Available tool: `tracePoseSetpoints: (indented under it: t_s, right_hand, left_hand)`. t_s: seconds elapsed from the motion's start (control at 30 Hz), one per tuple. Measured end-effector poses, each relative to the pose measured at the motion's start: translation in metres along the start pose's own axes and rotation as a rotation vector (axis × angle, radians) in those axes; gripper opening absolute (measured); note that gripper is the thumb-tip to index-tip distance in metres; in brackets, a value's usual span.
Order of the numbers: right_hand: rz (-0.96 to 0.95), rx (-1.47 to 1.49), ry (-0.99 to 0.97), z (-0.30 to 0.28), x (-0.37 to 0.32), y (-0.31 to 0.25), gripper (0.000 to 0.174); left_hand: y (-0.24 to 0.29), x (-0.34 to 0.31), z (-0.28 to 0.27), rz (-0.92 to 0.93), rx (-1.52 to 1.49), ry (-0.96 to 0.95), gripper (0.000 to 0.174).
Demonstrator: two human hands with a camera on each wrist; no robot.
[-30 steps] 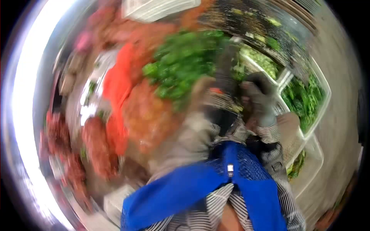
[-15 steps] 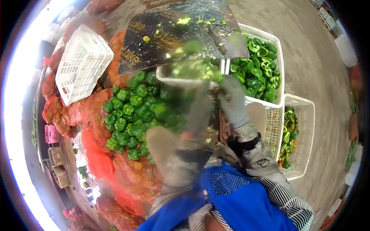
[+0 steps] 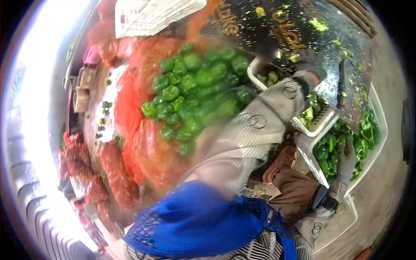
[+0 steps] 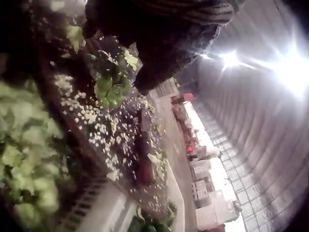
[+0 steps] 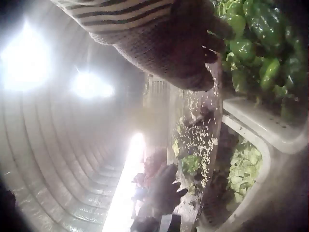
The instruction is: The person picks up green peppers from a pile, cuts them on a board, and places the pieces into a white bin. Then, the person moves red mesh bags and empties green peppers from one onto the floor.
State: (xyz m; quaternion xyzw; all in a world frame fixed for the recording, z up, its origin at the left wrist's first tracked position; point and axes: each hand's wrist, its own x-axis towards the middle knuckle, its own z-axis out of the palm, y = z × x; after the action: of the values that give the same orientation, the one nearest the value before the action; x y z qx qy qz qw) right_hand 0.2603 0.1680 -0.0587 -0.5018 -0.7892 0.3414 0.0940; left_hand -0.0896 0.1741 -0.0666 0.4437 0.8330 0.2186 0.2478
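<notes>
In the head view my gloved left hand [image 3: 311, 73] reaches across to the dark cutting board [image 3: 303, 34], low over its near edge. A green pepper piece [image 4: 112, 91] lies on the board beside that hand. My gloved right hand [image 3: 346, 159] is down in the white crate [image 3: 376, 147] of cut green peppers [image 3: 333, 149], fingers extended among them. Seen from the right wrist, the right hand [image 5: 178, 53] is mostly dark, its fingertips right at the peppers. A knife [image 3: 341, 84] lies on the board, away from both hands.
Whole green peppers [image 3: 195, 86] are heaped at the left on red mesh sacks [image 3: 158, 151]. A smaller white crate [image 3: 315, 129] of pale scraps sits under the board's edge. Another white crate [image 3: 156, 17] stands tilted behind the heap.
My hands were close together over my lap and have parted. The left moved forward to the board, the right sideways into the crate of cut peppers. The head view has turned.
</notes>
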Motion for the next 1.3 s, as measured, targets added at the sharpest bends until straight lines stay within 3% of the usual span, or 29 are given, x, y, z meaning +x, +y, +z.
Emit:
tracePoseSetpoints:
  t_s: [0.03,0.1,0.13,0.17,0.23,0.27,0.3,0.33,0.37,0.4,0.43,0.5,0.53,0.57,0.6,0.67,0.7,0.73,0.8,0.93,1.0,1.03,1.07,1.13,1.17,1.23,1.27,1.3]
  right_hand:
    - [-0.086,-0.166,-0.038,0.002,0.001,-0.008,0.049]
    - [-0.136,0.017,-0.046,0.012,0.001,-0.025,0.046]
    - [-0.11,0.143,-0.058,0.021,0.001,-0.041,0.045]
    - [-0.179,0.104,-0.06,0.023,-0.001,-0.065,0.044]
    - [-0.124,0.232,-0.101,0.034,0.001,-0.088,0.045]
    - [-0.106,0.319,-0.108,0.042,0.002,-0.094,0.045]
    - [-0.228,0.173,-0.03,0.048,0.006,-0.102,0.045]
    - [-0.239,0.312,0.041,0.057,0.001,-0.121,0.046]
    - [-0.125,0.348,-0.01,0.059,-0.002,-0.132,0.046]
    - [-0.008,0.376,-0.063,0.061,-0.006,-0.141,0.046]
    - [-0.022,0.369,-0.087,0.067,-0.012,-0.145,0.046]
    - [-0.016,0.679,-0.162,0.08,-0.032,-0.16,0.043]
    - [-0.192,0.504,-0.089,0.083,-0.048,-0.176,0.041]
    - [-0.14,0.556,-0.189,0.083,-0.062,-0.185,0.043]
    - [-0.085,0.606,-0.288,0.082,-0.075,-0.19,0.046]
    - [-0.119,0.657,-0.299,0.082,-0.102,-0.203,0.048]
    - [-0.139,0.718,-0.308,0.084,-0.116,-0.21,0.05]
    - [-0.163,0.784,-0.316,0.086,-0.128,-0.216,0.053]
    - [-0.207,0.789,-0.49,0.077,-0.135,-0.208,0.06]
    - [-0.254,0.688,-0.392,0.077,-0.164,-0.233,0.064]
    - [-0.242,0.729,-0.489,0.074,-0.167,-0.226,0.066]
    - [-0.232,0.694,-0.462,0.073,-0.168,-0.227,0.064]
    - [-0.219,0.658,-0.435,0.072,-0.171,-0.231,0.062]
    - [-0.261,0.54,-0.398,0.079,-0.161,-0.228,0.06]
    - [-0.294,0.426,-0.355,0.083,-0.156,-0.229,0.059]
    - [-0.208,0.106,-0.394,0.072,-0.168,-0.273,0.059]
    - [-0.207,0.329,-0.382,0.078,-0.174,-0.272,0.061]
    - [-0.234,0.664,-0.597,0.08,-0.174,-0.267,0.064]
  left_hand:
    - [0.001,0.017,0.01,0.012,0.14,-0.009,0.065]
    - [0.001,0.038,0.034,-0.108,0.19,0.085,0.048]
    - [0.0,0.027,0.043,-0.042,0.32,0.147,0.044]
    - [0.002,0.016,0.043,-0.036,0.34,0.114,0.043]
    - [-0.002,-0.015,0.036,-0.055,0.363,0.09,0.043]
    - [-0.009,-0.041,0.024,-0.029,0.117,0.077,0.046]
    - [-0.014,-0.065,0.011,0.005,-0.128,0.074,0.05]
    - [-0.016,-0.085,0.005,0.043,-0.373,0.076,0.056]
    - [-0.022,-0.104,0.012,0.134,-0.66,0.145,0.062]
    - [-0.029,-0.119,0.023,0.176,-0.796,0.172,0.064]
    - [-0.034,-0.139,0.032,0.236,-0.874,0.193,0.064]
    - [-0.041,-0.176,0.035,0.278,-1.068,0.205,0.066]
    - [-0.045,-0.192,0.033,0.26,-1.192,0.194,0.069]
    - [-0.05,-0.204,0.031,0.308,-1.235,0.19,0.075]
    - [-0.05,-0.215,0.03,0.309,-1.238,0.207,0.075]
    - [-0.049,-0.245,0.022,0.322,-1.22,0.373,0.078]
    - [-0.054,-0.259,0.013,0.323,-1.23,0.266,0.09]
    - [-0.059,-0.263,0.019,0.337,-1.101,0.291,0.095]
    - [-0.061,-0.281,0.008,0.424,-0.979,0.337,0.095]
    - [-0.063,-0.312,-0.036,0.387,-0.879,0.202,0.091]
    - [-0.071,-0.308,-0.049,0.635,-0.855,0.128,0.085]
    - [-0.075,-0.317,-0.048,0.557,-0.839,0.192,0.07]
    - [-0.078,-0.313,-0.047,0.557,-0.839,0.199,0.07]
    - [-0.093,-0.277,-0.02,0.618,-0.582,0.127,0.05]
    - [-0.106,-0.238,0.035,0.53,-0.973,0.169,0.035]
    - [-0.093,-0.311,-0.033,0.518,-0.941,0.273,0.038]
    - [-0.075,-0.367,-0.096,0.51,-0.924,0.325,0.04]
    - [-0.03,-0.429,-0.154,0.017,-0.54,0.243,0.039]
